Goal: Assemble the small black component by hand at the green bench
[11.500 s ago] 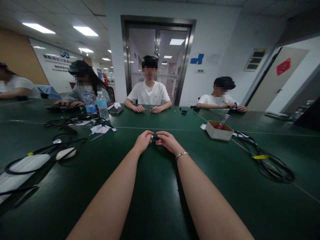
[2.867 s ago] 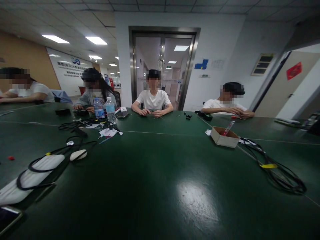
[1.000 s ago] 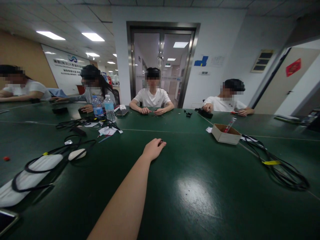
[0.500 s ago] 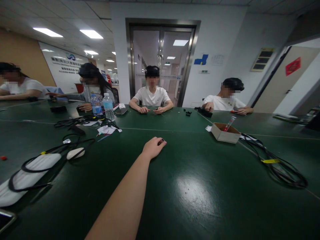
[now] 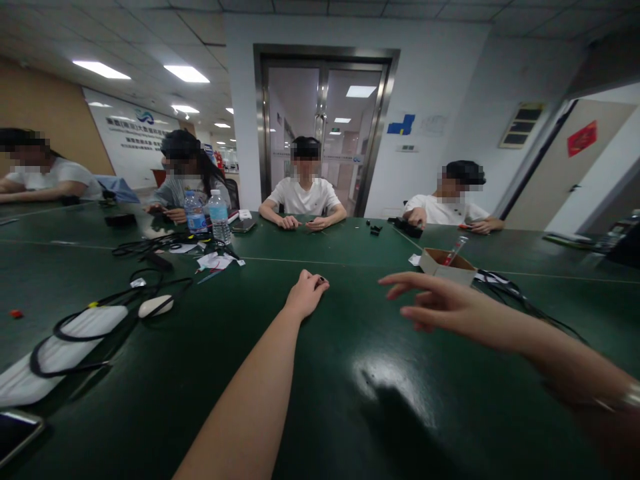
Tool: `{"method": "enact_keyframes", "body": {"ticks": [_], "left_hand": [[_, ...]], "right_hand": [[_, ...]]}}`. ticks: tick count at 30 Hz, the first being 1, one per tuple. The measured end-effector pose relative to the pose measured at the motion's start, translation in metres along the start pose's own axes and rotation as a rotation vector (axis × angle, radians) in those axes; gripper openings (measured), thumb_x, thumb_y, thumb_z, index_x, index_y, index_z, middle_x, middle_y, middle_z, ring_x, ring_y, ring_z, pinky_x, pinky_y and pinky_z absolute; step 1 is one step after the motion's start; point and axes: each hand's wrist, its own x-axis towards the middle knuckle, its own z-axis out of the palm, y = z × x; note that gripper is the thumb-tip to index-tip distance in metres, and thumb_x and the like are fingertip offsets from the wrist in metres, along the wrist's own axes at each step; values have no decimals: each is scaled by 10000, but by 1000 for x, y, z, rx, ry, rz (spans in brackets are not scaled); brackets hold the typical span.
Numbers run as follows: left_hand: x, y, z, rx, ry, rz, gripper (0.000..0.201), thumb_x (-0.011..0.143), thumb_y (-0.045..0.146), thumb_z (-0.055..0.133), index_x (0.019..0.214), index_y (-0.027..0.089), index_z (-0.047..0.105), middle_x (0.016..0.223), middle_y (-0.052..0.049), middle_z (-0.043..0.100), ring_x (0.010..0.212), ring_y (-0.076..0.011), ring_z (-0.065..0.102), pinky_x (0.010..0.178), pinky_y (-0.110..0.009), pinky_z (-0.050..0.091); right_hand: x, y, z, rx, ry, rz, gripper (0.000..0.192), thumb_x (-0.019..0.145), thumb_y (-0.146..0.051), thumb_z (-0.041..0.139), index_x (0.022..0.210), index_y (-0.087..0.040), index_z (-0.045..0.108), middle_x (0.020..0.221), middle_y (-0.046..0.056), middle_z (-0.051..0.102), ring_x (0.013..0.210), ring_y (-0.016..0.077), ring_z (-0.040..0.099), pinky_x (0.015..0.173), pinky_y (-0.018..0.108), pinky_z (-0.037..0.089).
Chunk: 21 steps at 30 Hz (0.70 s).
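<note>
My left hand [image 5: 304,295] rests on the green table [image 5: 330,393], its fingers closed round a small dark object [image 5: 321,281]. Most of that object is hidden by the fingers, so its kind cannot be made out. From the right, my right hand [image 5: 440,305] reaches in above the table with its fingers apart and nothing in them. It hovers to the right of my left hand, not touching it, and casts a shadow below. Just behind my right hand stands a small cardboard box [image 5: 447,267] with a clear and red tube-like item [image 5: 455,249] leaning in it.
To the left lie a white power strip [image 5: 65,350] with a black cable, a white mouse [image 5: 156,306] and a phone [image 5: 17,433]. Two water bottles [image 5: 219,217] stand farther back. Coiled cable [image 5: 535,310] lies at right. Several people sit across the table.
My right hand has come into view from the right, fingers spread, partly covering the box and cable. My left hand keeps its place on the table, still closed round the small object.
</note>
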Motion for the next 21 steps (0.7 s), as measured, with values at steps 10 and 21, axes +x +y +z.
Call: {"method": "enact_keyframes", "body": {"ticks": [10, 21], "left_hand": [[19, -21, -2, -500, 288, -92, 378, 895, 443, 456, 1056, 177, 671, 1021, -96, 582, 893, -184, 582, 760, -286, 504], [23, -24, 0, -674, 376, -36, 282, 802, 355, 626, 946, 131, 718, 933, -109, 666, 782, -174, 590, 704, -281, 482]], "right_hand": [[169, 67, 117, 404, -125, 194, 265, 980, -308, 440, 1205, -171, 463, 854, 61, 636, 509, 100, 604, 380, 150, 425], [175, 90, 131, 984, 93, 112, 127, 821, -125, 645, 921, -152, 573, 625, 15, 604, 488, 95, 566, 483, 179, 503]]}}
